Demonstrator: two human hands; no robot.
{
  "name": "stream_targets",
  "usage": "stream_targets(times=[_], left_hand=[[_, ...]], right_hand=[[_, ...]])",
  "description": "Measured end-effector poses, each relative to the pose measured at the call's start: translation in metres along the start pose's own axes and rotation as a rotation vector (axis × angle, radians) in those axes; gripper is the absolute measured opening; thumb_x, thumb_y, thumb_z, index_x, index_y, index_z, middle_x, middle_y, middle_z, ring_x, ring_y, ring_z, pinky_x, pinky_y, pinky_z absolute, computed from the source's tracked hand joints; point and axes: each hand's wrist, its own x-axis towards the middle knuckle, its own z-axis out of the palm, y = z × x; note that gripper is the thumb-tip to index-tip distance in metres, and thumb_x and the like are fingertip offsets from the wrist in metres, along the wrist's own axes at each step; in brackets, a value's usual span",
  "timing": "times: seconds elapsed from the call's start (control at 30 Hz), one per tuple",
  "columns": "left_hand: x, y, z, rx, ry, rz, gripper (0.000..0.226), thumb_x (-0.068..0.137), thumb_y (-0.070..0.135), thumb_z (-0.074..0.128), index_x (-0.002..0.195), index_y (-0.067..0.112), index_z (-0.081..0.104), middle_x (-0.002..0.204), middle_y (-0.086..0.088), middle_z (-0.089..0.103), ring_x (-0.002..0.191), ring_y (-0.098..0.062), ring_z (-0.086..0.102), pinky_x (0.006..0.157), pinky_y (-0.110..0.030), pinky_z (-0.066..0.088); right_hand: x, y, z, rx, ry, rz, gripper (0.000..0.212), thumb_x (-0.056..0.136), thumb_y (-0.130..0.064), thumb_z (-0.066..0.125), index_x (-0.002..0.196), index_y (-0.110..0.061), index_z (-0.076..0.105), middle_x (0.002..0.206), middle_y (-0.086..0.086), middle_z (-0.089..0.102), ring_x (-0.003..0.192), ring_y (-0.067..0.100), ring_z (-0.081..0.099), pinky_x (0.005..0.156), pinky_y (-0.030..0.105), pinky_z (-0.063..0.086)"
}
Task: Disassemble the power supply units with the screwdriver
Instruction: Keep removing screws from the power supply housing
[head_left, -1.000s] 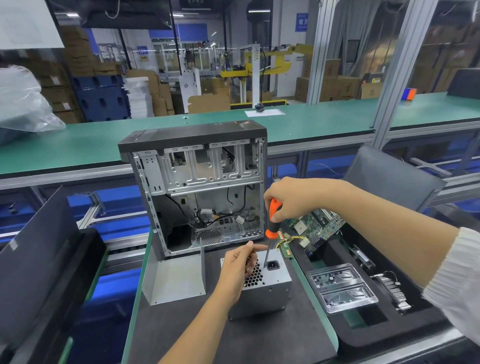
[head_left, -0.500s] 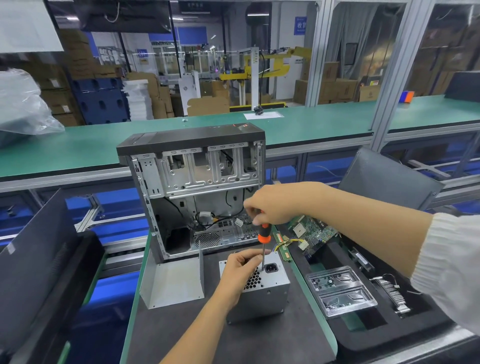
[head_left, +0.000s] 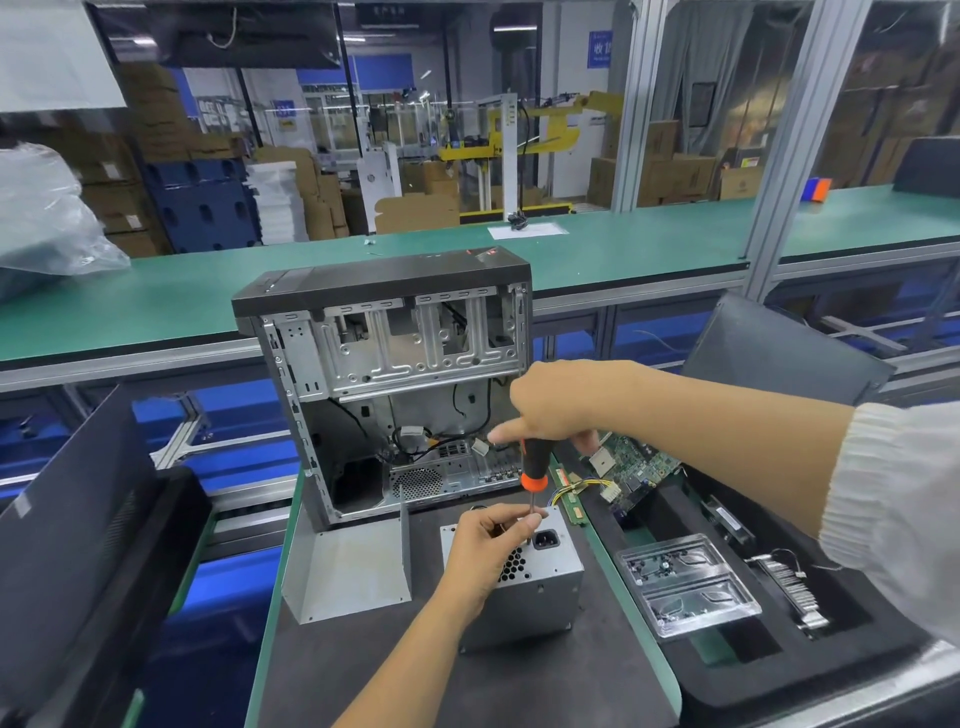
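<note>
Silver power supply unit (head_left: 540, 582), perforated top.

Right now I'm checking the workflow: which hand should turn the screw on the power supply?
Right hand: it already grips the screwdriver, tip down on the power supply. The left hand pinches the shaft, steadying it.

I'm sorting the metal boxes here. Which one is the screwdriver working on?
The small closed power supply lying on the mat, steadied by the left hand. The tall open computer case behind it stands untouched.
</note>
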Motion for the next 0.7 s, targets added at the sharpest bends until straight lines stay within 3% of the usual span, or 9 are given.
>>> stream_targets(times=[0.1, 0.2, 0.27, 0.37, 0.43, 0.5, 0.57, 0.63, 0.7], left_hand=[[0.0, 0.0, 0.0, -0.002, -0.001, -0.003, 0.01, 0.088, 0.024, 0.071, 0.093, 0.025, 0.079, 0.093, -0.013, 0.073, 0.08, -0.01, 0.058, 0.076, -0.021, 0.047], [0.0, 0.0, 0.0, -0.017, 0.006, -0.011, 0.01, 0.088, 0.021, 0.071, 0.093, 0.024, 0.079, 0.089, -0.013, 0.073, 0.076, -0.01, 0.056, 0.074, -0.02, 0.046], [0.0, 0.0, 0.0, -0.03, 0.006, -0.02, 0.011, 0.089, 0.019, 0.07, 0.093, 0.023, 0.079, 0.084, -0.006, 0.073, 0.073, -0.01, 0.054, 0.071, -0.018, 0.045], [0.0, 0.0, 0.001, -0.033, 0.002, -0.026, 0.012, 0.089, 0.017, 0.069, 0.094, 0.02, 0.079, 0.081, 0.001, 0.072, 0.071, -0.01, 0.053, 0.069, -0.016, 0.044], [0.0, 0.001, 0.001, -0.043, 0.001, -0.031, 0.012, 0.089, 0.017, 0.069, 0.094, 0.02, 0.079, 0.082, 0.001, 0.073, 0.073, -0.009, 0.053, 0.07, -0.016, 0.045], [0.0, 0.002, 0.001, -0.047, 0.006, -0.034, 0.012, 0.09, 0.017, 0.068, 0.092, 0.02, 0.079, 0.088, -0.007, 0.074, 0.078, -0.009, 0.055, 0.073, -0.017, 0.045], [-0.001, 0.002, 0.002, -0.035, 0.012, -0.031, 0.012, 0.09, 0.017, 0.068, 0.09, 0.02, 0.08, 0.09, -0.007, 0.075, 0.078, -0.009, 0.056, 0.073, -0.016, 0.046], [-0.001, 0.002, 0.002, -0.019, 0.014, -0.033, 0.011, 0.09, 0.018, 0.068, 0.09, 0.019, 0.08, 0.089, -0.005, 0.075, 0.076, -0.007, 0.057, 0.072, -0.015, 0.046], [-0.001, 0.002, 0.002, -0.02, 0.011, -0.035, 0.011, 0.09, 0.018, 0.068, 0.091, 0.018, 0.08, 0.088, -0.001, 0.076, 0.075, -0.006, 0.058, 0.072, -0.015, 0.046]], right_hand=[[0.005, 0.0, -0.002, 0.02, -0.035, -0.046, 0.05, 0.098, -0.05, 0.04, 0.075, -0.006, 0.049, 0.033, -0.002, 0.052, 0.049, 0.02, 0.061, 0.066, 0.031, 0.054], [0.005, 0.0, -0.005, -0.032, -0.064, -0.097, 0.033, 0.097, -0.042, 0.049, 0.095, -0.01, 0.054, 0.064, 0.0, 0.055, 0.059, 0.02, 0.059, 0.061, 0.029, 0.05], [0.005, -0.001, -0.007, -0.057, -0.103, -0.156, 0.02, 0.094, -0.027, 0.059, 0.107, -0.013, 0.054, 0.086, 0.002, 0.054, 0.076, 0.023, 0.062, 0.069, 0.034, 0.054], [0.002, -0.006, -0.009, -0.124, -0.133, -0.207, 0.034, 0.086, -0.008, 0.065, 0.118, -0.014, 0.055, 0.116, 0.007, 0.053, 0.104, 0.031, 0.059, 0.087, 0.043, 0.053], [0.0, -0.006, -0.012, -0.084, -0.138, -0.197, 0.044, 0.086, -0.016, 0.069, 0.126, -0.018, 0.051, 0.124, 0.006, 0.048, 0.099, 0.029, 0.059, 0.08, 0.039, 0.055], [-0.004, -0.003, -0.014, 0.031, -0.135, -0.122, 0.057, 0.082, -0.045, 0.07, 0.126, -0.016, 0.048, 0.119, 0.006, 0.05, 0.082, 0.026, 0.064, 0.065, 0.032, 0.058], [-0.005, 0.0, -0.015, 0.035, -0.079, 0.016, 0.073, 0.077, -0.074, 0.054, 0.1, -0.005, 0.052, 0.091, 0.009, 0.06, 0.063, 0.026, 0.07, 0.06, 0.032, 0.058], [-0.002, 0.001, -0.013, 0.016, -0.07, 0.114, 0.078, 0.081, -0.08, 0.032, 0.075, -0.003, 0.046, 0.058, 0.013, 0.063, 0.053, 0.025, 0.069, 0.064, 0.033, 0.055], [0.003, -0.001, -0.011, 0.04, -0.077, 0.105, 0.074, 0.09, -0.071, 0.025, 0.07, -0.004, 0.047, 0.037, 0.007, 0.057, 0.044, 0.021, 0.063, 0.059, 0.029, 0.051]])
